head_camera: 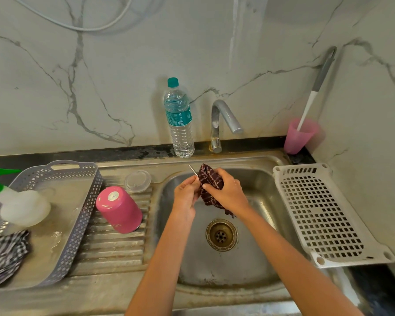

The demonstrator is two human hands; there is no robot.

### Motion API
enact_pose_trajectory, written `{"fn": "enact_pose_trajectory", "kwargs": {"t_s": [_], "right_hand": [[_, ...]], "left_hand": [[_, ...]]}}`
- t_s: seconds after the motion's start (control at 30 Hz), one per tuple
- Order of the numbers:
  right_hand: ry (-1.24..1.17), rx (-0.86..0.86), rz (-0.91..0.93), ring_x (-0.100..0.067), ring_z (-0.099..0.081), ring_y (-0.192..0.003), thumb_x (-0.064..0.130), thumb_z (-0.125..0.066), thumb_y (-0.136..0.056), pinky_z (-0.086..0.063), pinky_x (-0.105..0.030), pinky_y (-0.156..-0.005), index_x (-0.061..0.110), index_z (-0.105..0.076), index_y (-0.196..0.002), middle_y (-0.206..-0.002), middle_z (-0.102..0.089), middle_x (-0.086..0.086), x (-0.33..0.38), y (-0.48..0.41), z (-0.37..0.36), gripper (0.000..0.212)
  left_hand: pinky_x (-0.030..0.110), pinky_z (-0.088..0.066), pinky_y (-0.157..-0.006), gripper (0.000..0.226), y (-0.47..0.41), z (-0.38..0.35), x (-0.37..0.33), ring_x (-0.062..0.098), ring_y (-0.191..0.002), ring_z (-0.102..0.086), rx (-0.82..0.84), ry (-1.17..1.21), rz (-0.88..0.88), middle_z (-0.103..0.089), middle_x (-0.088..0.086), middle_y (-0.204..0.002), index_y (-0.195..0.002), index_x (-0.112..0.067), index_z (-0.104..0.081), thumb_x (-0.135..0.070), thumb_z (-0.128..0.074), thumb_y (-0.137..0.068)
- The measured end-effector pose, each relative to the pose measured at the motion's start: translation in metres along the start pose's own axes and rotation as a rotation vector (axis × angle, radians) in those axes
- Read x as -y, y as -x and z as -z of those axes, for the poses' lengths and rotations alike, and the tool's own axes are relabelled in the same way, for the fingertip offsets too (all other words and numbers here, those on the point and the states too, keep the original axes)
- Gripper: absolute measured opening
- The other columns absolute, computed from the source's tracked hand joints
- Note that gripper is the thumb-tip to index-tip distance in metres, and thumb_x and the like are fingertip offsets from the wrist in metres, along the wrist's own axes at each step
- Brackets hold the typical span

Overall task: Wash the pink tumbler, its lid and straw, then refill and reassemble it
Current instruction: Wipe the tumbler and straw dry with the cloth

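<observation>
Left hand (186, 192) in a pinch on thin silver straw (193, 171), right hand (226, 190) tight round maroon cloth (209, 179)

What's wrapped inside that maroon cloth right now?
The metal straw: its upper end sticks out of the cloth, pinched by the left hand; the right hand grips the cloth round it. The rest is covered.

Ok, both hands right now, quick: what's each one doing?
Left hand: pinches the metal straw.
Right hand: grips the maroon cloth around the straw.
</observation>
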State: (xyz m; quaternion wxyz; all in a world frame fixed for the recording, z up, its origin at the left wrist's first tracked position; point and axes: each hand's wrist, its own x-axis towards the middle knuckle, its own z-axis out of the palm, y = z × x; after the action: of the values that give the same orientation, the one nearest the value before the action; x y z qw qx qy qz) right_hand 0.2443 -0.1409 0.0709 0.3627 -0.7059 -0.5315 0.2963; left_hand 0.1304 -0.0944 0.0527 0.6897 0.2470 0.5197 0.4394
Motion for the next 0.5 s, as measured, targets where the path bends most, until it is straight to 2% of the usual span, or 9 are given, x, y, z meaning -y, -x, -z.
{"fn": "enact_pose_trajectory", "kwargs": {"t_s": [0.1, 0.17, 0.27, 0.33, 0.4, 0.5], "right_hand": [[-0.015, -0.002, -0.026, -0.011, -0.057, -0.1, 0.038, -0.072, -0.08, -0.048, -0.027, -0.086, 0.026, -0.053, -0.117, -0.105, -0.062, 0.006, -0.007, -0.001, -0.004, 0.043], [-0.048, 0.029, -0.069, -0.012, -0.058, -0.098, 0.037, -0.075, -0.077, -0.048, -0.025, -0.081, 0.026, -0.053, -0.113, -0.103, -0.062, 0.005, -0.01, 0.001, -0.005, 0.043], [-0.115, 0.086, -0.13, -0.013, -0.06, -0.095, 0.032, -0.077, -0.075, -0.048, -0.02, -0.072, 0.024, -0.05, -0.111, -0.103, -0.061, 0.003, -0.016, 0.006, -0.007, 0.045], [-0.089, 0.123, -0.137, -0.014, -0.06, -0.097, 0.031, -0.078, -0.075, -0.049, -0.023, -0.075, 0.024, -0.05, -0.112, -0.104, -0.061, 0.003, -0.016, 0.008, -0.006, 0.047], [-0.1, 0.19, -0.16, -0.012, -0.059, -0.095, 0.029, -0.078, -0.075, -0.048, -0.021, -0.072, 0.025, -0.048, -0.112, -0.106, -0.06, 0.004, -0.017, 0.008, -0.002, 0.048], [-0.121, 0.346, -0.208, -0.008, -0.058, -0.089, 0.022, -0.078, -0.076, -0.052, -0.02, -0.067, 0.029, -0.042, -0.108, -0.102, -0.056, 0.008, -0.022, 0.016, 0.005, 0.048]], "left_hand": [[0.025, -0.054, -0.074, 0.026, -0.002, 0.003, 0.001, 0.015, -0.08, -0.065, -0.002, -0.015, -0.009, -0.067, 0.009, -0.088, -0.119, 0.004, -0.061, 0.003, -0.059, -0.093], [0.024, -0.055, -0.075, 0.03, -0.003, 0.004, -0.001, 0.013, -0.079, -0.064, 0.01, -0.013, -0.026, -0.068, 0.009, -0.089, -0.122, 0.005, -0.06, -0.001, -0.061, -0.093], [0.019, -0.056, -0.069, 0.03, -0.006, 0.006, -0.003, 0.008, -0.069, -0.063, 0.009, -0.026, -0.032, -0.066, 0.005, -0.082, -0.121, 0.006, -0.061, -0.001, -0.062, -0.092], [0.017, -0.056, -0.065, 0.026, -0.007, 0.007, -0.006, 0.005, -0.06, -0.063, -0.002, -0.033, -0.025, -0.066, 0.002, -0.073, -0.118, 0.005, -0.063, 0.0, -0.062, -0.092], [0.021, -0.057, -0.073, 0.023, -0.007, 0.007, -0.01, 0.008, -0.066, -0.064, -0.008, -0.025, -0.018, -0.066, 0.002, -0.074, -0.115, 0.005, -0.063, 0.001, -0.062, -0.092], [0.031, -0.054, -0.091, 0.016, -0.006, 0.013, -0.028, 0.014, -0.084, -0.064, -0.035, -0.022, -0.039, -0.066, 0.005, -0.091, -0.108, -0.003, -0.063, -0.002, -0.06, -0.093]]}}
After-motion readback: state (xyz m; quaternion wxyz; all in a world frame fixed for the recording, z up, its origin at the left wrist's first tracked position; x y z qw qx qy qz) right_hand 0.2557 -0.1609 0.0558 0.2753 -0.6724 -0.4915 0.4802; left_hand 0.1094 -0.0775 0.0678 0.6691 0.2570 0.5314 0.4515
